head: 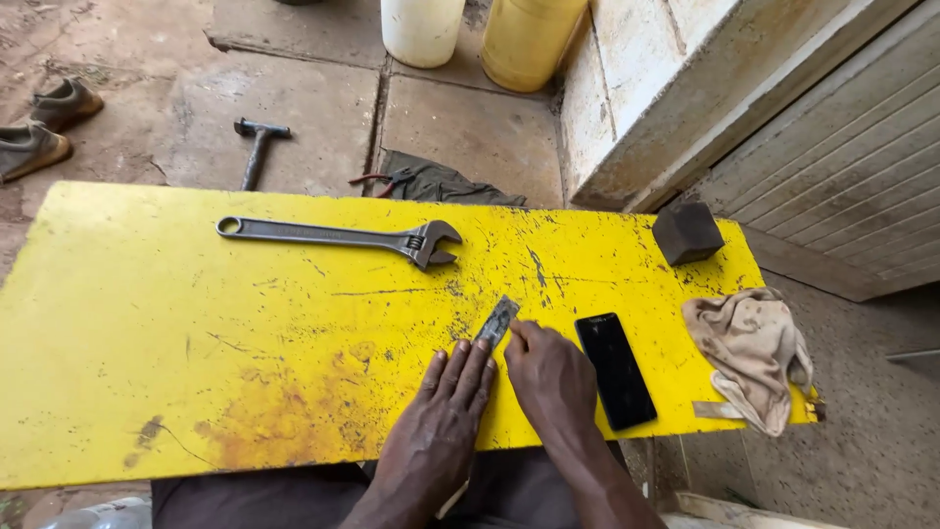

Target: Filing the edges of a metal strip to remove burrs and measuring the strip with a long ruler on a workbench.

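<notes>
A small grey metal strip (497, 321) is lying flat near the front edge of the yellow counter (147, 333). The left hand (452, 397) is pressing it with flat, extended fingers; the right hand (550, 377) is pinching its near end. The work looks barely begun, with the wrench (338, 236) lying untouched.

I count one wrench (338, 237), one metal strip (496, 321), one phone (615, 370), one rag (752, 356) and one block (686, 233) on my board (147, 333). Beyond it: one hammer (258, 149), two shoes (44, 125), two jugs (477, 34).
</notes>
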